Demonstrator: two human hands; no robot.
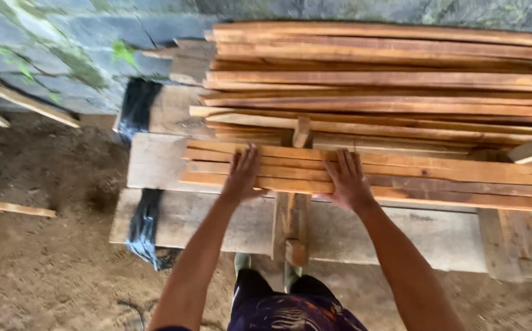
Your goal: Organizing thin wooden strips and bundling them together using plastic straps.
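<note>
Left hand [242, 175] and right hand [347, 181] lie flat, fingers spread, gripping nothing, on the near planks [437, 175]; stack [376, 73] at twelve o'clock already laid; these unsettled.

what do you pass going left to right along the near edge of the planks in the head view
black plastic sheet → left hand → upright wooden prop → right hand → wooden block

Outdoor timber yard, stacked rough planks [376, 92], dirt ground [39, 245], mossy stone wall [63, 43]
</note>
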